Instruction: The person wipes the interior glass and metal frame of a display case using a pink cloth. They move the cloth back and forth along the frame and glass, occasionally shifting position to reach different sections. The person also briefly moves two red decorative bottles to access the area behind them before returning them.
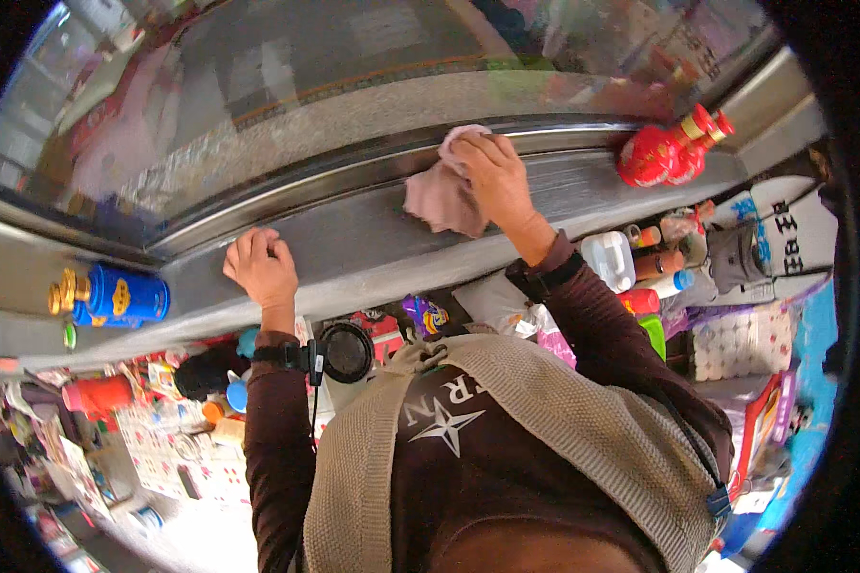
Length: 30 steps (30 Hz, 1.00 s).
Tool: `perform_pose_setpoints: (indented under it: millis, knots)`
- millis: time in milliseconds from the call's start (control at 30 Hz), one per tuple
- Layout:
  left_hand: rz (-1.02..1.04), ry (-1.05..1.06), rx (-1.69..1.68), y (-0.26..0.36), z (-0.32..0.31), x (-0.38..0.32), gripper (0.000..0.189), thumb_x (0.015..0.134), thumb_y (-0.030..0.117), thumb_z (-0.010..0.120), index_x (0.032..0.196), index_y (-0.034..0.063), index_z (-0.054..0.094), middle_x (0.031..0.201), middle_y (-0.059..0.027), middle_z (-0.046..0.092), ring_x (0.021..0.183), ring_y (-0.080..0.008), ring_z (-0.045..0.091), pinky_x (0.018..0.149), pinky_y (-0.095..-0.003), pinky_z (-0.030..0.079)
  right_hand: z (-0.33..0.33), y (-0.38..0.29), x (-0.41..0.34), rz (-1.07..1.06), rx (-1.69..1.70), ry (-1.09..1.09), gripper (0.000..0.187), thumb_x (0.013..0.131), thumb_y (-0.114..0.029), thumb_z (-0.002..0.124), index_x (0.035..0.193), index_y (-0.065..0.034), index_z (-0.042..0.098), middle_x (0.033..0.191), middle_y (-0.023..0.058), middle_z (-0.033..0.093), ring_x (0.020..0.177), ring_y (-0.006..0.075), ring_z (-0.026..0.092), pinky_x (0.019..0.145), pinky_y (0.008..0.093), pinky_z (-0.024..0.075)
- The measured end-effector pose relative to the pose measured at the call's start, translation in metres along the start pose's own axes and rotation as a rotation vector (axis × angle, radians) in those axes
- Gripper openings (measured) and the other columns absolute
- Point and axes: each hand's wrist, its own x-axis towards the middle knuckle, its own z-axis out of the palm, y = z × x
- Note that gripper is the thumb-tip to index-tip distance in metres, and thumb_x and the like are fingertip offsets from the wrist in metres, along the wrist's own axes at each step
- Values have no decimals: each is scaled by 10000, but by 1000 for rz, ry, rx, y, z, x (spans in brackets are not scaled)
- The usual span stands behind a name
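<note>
My right hand (498,179) presses a pink cloth (441,200) against the metal window frame (394,166), and part of the cloth hangs down over the grey window sill (358,222). Further left, my left hand (261,268) rests on the sill with its fingers curled and no object visible in it. Beyond the frame stands the large glass pane (330,93), which carries reflections. Two red gourd-shaped bottles (648,157) with gold-banded necks are at the sill's right end. At its left end are blue bottles (125,292) with gold caps.
Below the sill on the right are a clear plastic jug (608,261), several bottles and a pack of paper rolls (742,340). A round black lid or pan (347,351) lies below, near my left wrist. At lower left, a patterned table (218,469) holds assorted items.
</note>
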Motion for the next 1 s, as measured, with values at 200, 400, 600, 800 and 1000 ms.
perform_pose_setpoints:
  millis: [200, 400, 600, 800, 1000]
  knots:
    - [-16, -1, -27, 3, -2, 0, 90, 734, 135, 636, 816, 171, 647, 995, 18, 616, 1010, -240, 535, 911, -410, 344, 53, -62, 36, -115, 146, -16, 319, 711, -106, 593, 1024, -80, 649, 1081, 89, 642, 1038, 282, 591, 920, 402, 473]
    - [-62, 12, 44, -4, 2, -4, 212, 753, 248, 621, 906, 108, 661, 991, -61, 614, 998, -305, 517, 888, -461, 336, 134, -179, 112, -417, 218, -168, 137, 730, -170, 595, 829, -92, 649, 882, 49, 635, 911, 228, 591, 804, 347, 502]
    - [-93, 18, 28, -4, 1, -3, 170, 760, 231, 617, 879, 114, 650, 979, -67, 604, 1015, -312, 513, 904, -455, 329, 135, -181, 118, -504, 177, -177, 183, 722, -213, 599, 853, -94, 646, 931, 14, 596, 919, 188, 556, 843, 285, 473]
    - [-54, 86, -42, 3, -2, 0, 98, 723, 114, 638, 803, 168, 625, 955, 11, 600, 999, -244, 526, 908, -419, 334, 31, -50, 43, -296, 111, -97, 307, 696, -189, 646, 994, -118, 641, 1087, 35, 592, 1014, 244, 557, 909, 370, 452]
    - [-33, 1, -60, 8, -4, 3, 102, 725, 117, 641, 808, 172, 625, 947, 18, 605, 991, -239, 529, 917, -409, 329, -43, 4, 36, 9, 59, 173, 289, 739, -59, 645, 1021, -120, 635, 1097, 56, 592, 1036, 280, 565, 858, 385, 458]
